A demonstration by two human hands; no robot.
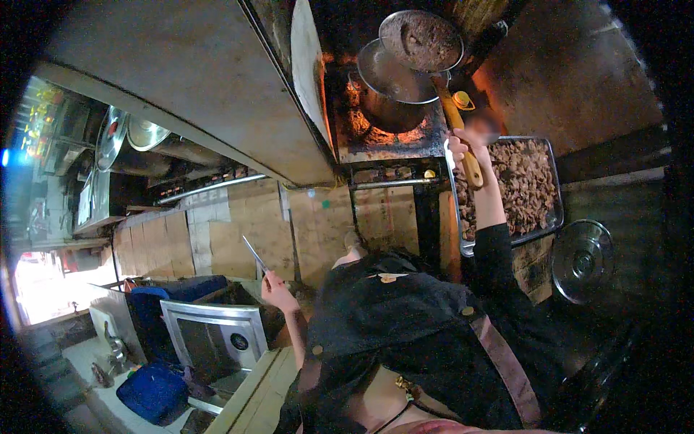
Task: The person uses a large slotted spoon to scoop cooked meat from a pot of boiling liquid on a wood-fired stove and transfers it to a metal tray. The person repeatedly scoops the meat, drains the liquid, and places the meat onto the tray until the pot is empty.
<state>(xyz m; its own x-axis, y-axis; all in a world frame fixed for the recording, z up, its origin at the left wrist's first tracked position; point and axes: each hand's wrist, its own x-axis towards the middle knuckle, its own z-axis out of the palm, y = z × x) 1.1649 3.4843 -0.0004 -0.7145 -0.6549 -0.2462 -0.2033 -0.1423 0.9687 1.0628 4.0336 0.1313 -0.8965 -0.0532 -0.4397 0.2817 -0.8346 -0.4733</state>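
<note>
My right hand (pixel 467 147) grips the wooden handle (pixel 452 111) of a round strainer. The strainer's bowl (pixel 422 42) holds a mass of brown food, perhaps minced or chopped meat, and is over the far edge of a metal pot (pixel 398 76). The pot stands on a lit stove burner; its contents are hazy. Under my right forearm lies a metal tray (pixel 558 206) filled with chopped brown meat (pixel 526 187). Off to the left, my left hand (pixel 278 293) holds a thin, pointed metal utensil (pixel 255 254), possibly a knife, away from the stove.
A yellow-capped container (pixel 462 101) stands beside the pot. Right of the tray is a round transparent lid (pixel 583 261). A metal partition (pixel 190 81) separates the stove from other large pots (pixel 147 133). Cardboard (pixel 244 228) covers the floor. A blue stool (pixel 153 391) stands lower left.
</note>
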